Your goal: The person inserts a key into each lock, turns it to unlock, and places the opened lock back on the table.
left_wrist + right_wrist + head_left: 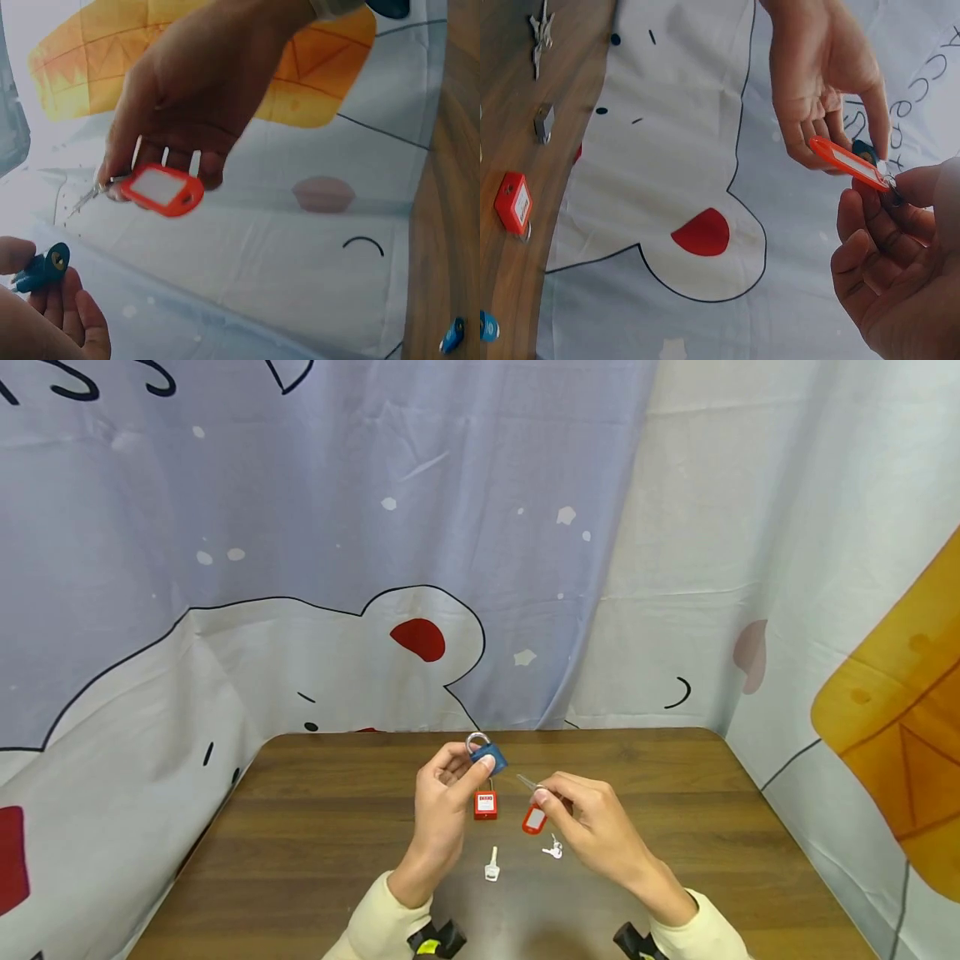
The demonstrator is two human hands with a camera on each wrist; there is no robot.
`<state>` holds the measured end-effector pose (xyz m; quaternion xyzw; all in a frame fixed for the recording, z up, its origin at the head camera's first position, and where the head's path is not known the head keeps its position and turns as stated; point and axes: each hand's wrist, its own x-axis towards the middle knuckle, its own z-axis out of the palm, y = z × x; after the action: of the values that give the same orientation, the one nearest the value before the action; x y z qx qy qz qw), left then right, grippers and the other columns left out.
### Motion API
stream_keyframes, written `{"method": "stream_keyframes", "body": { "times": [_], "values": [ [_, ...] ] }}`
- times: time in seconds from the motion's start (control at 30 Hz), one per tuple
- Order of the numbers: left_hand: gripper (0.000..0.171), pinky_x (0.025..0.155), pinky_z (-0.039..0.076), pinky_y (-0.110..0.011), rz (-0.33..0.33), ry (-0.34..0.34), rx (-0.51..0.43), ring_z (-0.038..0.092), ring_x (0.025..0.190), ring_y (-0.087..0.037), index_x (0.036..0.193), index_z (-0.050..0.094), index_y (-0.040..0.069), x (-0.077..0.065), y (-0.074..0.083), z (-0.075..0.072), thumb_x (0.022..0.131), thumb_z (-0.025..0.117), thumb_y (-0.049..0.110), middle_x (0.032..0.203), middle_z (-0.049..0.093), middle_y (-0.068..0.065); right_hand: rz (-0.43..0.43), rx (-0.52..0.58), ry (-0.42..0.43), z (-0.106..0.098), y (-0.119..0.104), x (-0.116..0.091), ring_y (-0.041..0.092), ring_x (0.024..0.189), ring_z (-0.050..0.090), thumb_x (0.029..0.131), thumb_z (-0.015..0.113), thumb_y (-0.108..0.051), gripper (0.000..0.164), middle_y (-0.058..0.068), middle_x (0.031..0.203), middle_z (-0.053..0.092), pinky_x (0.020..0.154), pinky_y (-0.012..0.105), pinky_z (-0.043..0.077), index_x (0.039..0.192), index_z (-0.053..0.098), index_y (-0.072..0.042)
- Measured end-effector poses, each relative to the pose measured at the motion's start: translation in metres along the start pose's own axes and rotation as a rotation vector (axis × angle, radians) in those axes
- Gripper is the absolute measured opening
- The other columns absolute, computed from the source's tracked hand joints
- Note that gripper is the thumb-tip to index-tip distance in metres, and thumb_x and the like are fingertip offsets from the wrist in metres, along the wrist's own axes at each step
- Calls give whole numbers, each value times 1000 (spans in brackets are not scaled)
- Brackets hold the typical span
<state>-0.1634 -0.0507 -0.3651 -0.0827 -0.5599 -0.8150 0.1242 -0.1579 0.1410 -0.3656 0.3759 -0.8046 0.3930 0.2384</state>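
Note:
My left hand (pixel 441 802) pinches a blue padlock (pixel 491 758) between thumb and fingers, its silver shackle pointing up and away. In the left wrist view the padlock's brass keyhole face (pixel 58 259) is turned toward the right hand. With thumb and fingertips my right hand (pixel 592 827) pinches a silver key (pixel 528 782) by its bow end, the blade pointing at the padlock with a gap between them. From the key hangs a red key tag (pixel 534 819) with a white label, also seen in the right wrist view.
On the wooden table (pixel 300 852) a red padlock (pixel 485 805) lies behind the hands. Nearer are a loose key (pixel 492 866) and a small bunch of keys (pixel 553 847). The right wrist view adds a small silver padlock (pixel 544 122) and another blue padlock (pixel 488 327). A printed curtain (pixel 525 527) hangs behind.

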Motion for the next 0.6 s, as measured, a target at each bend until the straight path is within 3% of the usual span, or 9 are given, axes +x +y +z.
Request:
{"method": "stream_keyframes", "body": {
  "times": [0.3, 0.6],
  "values": [
    [11, 83, 47, -22, -78, -10, -236, 57, 86, -8, 91, 55, 10, -8, 6, 3, 85, 64, 8, 92, 59, 1, -12, 33, 15, 11, -6, 3, -2, 61, 47, 91, 57, -9, 13, -8, 72, 60, 55, 8, 39, 86, 65, -18],
    [6, 87, 48, -25, -92, -56, -363, 59, 84, -9, 92, 55, 10, -13, 8, 4, 88, 59, 7, 94, 57, 3, -44, 67, 35, 17, -13, 6, -3, 61, 47, 90, 57, -7, 14, -8, 70, 59, 56, 7, 39, 85, 64, -18]
  ]
}}
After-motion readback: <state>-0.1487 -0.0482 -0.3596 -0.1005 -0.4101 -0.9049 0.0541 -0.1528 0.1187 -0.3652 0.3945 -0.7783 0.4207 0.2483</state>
